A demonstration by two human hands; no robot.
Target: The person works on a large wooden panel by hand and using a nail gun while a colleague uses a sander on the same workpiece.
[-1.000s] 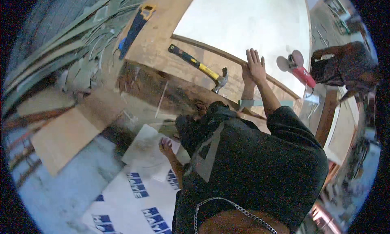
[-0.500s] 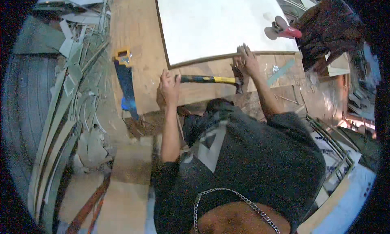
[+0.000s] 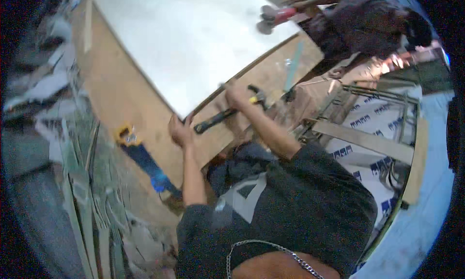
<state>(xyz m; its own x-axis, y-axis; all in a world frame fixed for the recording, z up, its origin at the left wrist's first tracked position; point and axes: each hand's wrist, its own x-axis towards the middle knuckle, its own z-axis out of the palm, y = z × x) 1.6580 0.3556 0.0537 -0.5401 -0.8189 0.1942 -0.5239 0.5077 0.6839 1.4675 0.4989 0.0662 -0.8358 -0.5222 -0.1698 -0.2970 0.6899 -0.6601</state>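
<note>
A large white panel with a thin dark edge lies on the wooden worktable. At its near corner, my left hand is closed, fingers pinching the corner. My right hand is curled over the panel's near edge, further right; motion blur softens its fingers. Just in front of that edge rests a claw hammer with a black and yellow handle, partly hidden by my right wrist. A handsaw with a yellow handle lies to the left of my left hand.
A red tool with grey round ends is on the panel's far right. Another person bends beside it. Wood offcuts pile up at the left. A metal frame with printed sheets stands at the right. A greenish strip lies on the table.
The view has turned, so the table and panel appear rotated. My left hand has gone from beside the hammer's handle end to the panel's corner. My right hand's fingers, stretched before, are now curled.
</note>
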